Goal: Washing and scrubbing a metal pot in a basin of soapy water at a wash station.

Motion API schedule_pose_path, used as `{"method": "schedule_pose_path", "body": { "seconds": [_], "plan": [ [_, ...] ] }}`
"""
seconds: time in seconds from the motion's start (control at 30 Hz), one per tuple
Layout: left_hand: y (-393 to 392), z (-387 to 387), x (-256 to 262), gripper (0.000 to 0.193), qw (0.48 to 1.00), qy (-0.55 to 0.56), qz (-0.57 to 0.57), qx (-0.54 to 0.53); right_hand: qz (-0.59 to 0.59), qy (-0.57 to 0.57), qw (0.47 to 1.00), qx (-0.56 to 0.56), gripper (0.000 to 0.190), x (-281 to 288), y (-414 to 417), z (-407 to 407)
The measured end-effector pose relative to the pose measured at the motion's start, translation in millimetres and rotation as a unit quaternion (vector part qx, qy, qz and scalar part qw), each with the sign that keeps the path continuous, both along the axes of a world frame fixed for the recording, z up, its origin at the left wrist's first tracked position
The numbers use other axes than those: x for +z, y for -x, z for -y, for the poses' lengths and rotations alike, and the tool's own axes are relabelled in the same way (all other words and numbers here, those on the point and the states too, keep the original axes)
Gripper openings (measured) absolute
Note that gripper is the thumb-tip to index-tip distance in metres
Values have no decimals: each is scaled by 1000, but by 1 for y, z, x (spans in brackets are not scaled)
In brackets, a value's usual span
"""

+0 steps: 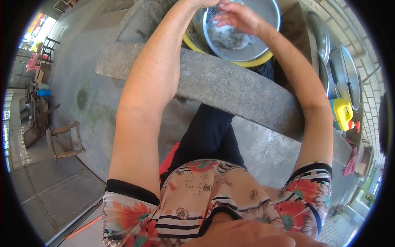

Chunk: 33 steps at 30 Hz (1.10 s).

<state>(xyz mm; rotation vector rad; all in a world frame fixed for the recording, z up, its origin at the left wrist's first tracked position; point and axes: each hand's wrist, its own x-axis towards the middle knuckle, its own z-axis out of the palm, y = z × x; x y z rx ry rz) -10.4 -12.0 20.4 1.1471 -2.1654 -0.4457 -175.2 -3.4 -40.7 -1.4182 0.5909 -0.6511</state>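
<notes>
My right hand point(239, 19) hangs over a round metal basin point(267, 12), fingers apart, with nothing seen in its grasp. Beside its fingertips is my left hand point(210, 2), mostly cut off by the top edge of the view; its fingers are hidden. Water point(231, 41) streams and splashes into the basin below my right hand. The metal basin sits tilted in or on a yellow basin point(247, 64), whose rim shows along the near side. Both stand inside a concrete sink point(228, 77).
Dark cloth point(266, 71) lies beside the yellow basin. To the right are large metal pans point(347, 71), a yellow pump bottle point(342, 114) and a reddish cloth point(350, 157). A wooden stool point(66, 140) stands on the floor at left. The sink's thick edge lies beneath both forearms.
</notes>
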Motion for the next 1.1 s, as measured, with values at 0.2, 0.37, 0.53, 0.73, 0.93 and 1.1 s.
{"method": "schedule_pose_path", "body": {
  "seconds": [0.2, 0.37, 0.53, 0.73, 0.93, 1.1],
  "plan": [
    [-12, 3, -9, 42, 1000, 22, 7, 8, -421, 131, 880, 180, 47, -11, -10, -19],
    [-2, 2, -7, 43, 1000, 16, 6, 0, -659, 255, 660, 257, 42, -33, 37, 16],
    [-12, 5, -11, 47, 999, 34, 7, 7, -723, 376, 576, 60, 27, -38, 47, 21],
    [-11, 1, -5, 45, 1000, 17, 3, -8, -617, 676, 392, -86, 21, -58, 74, 18],
    [-6, -8, -5, 43, 999, 42, -13, 9, -657, 469, 563, 174, 33, -78, 22, -3],
    [-11, -5, -3, 41, 1000, 24, 15, 12, -417, 258, 871, 40, 78, -44, -37, -30]
  ]
}}
